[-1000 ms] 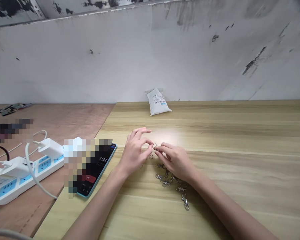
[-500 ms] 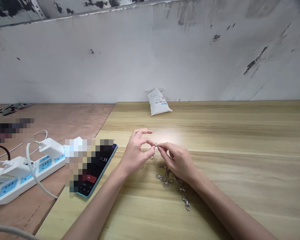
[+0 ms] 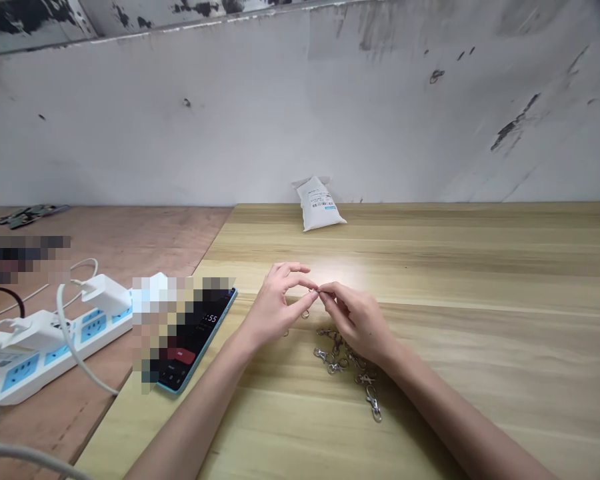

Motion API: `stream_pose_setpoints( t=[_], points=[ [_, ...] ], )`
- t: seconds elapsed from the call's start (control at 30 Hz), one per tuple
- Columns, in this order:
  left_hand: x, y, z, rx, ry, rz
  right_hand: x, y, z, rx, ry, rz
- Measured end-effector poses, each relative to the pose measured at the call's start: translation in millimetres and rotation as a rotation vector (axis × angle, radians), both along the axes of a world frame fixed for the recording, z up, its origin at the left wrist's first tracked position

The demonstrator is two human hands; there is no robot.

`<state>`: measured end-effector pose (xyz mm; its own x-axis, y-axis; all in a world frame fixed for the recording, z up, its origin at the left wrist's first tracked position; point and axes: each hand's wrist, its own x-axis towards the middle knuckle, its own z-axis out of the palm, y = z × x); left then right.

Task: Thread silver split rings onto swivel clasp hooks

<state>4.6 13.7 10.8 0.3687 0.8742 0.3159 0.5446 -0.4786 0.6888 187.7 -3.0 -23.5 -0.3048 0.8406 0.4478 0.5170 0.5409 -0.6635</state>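
Metal piece [image 3: 315, 291], shiny, tiny and mostly hidden so its long axis could not be told, sat mid-frame, pinched by both the left hand [image 3: 273, 307] and right hand [image 3: 363, 323], while hooked silvery clasps [image 3: 337, 365] lay lower on the wood-grained table [image 3: 480, 333], the bottommost slanting steeply toward lower right.

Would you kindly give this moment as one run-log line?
left hand: pinching; right hand: pinching; metal piece: between them, detail unclear; clasps: scattered near right hand; phone: left of hands; bag: beyond hands

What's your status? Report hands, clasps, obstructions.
Left hand, right hand meeting, pinching small metal piece. Clasps lying near right hand. Phone left of both, clear of them.
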Motion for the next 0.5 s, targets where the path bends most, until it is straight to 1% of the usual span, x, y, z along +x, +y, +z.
stream_pose_setpoints(
  t=[0.17, 0.23, 0.33, 0.4, 0.5],
  points=[
    [-2, 1, 0.5, 0.078, 0.006, 0.004, -1, 0, 1.3, -0.145, 0.151, 0.034],
    [-4, 3, -0.5, 0.149, 0.077, 0.005, -1, 1, 2.4, -0.218, 0.268, 0.044],
    [-6, 5, -5.2, 0.274, 0.254, 0.005, 0, 3, 3.8, -0.295, 0.466, 0.032],
    [-7, 6, -8.9, 0.321, 0.314, -0.002, 1, 5, 3.8, -0.307, 0.49, 0.019],
    [-6, 7, -11.7, 0.339, 0.281, 0.002, 2, 6, 2.3, -0.321, 0.425, 0.019]
  ],
)
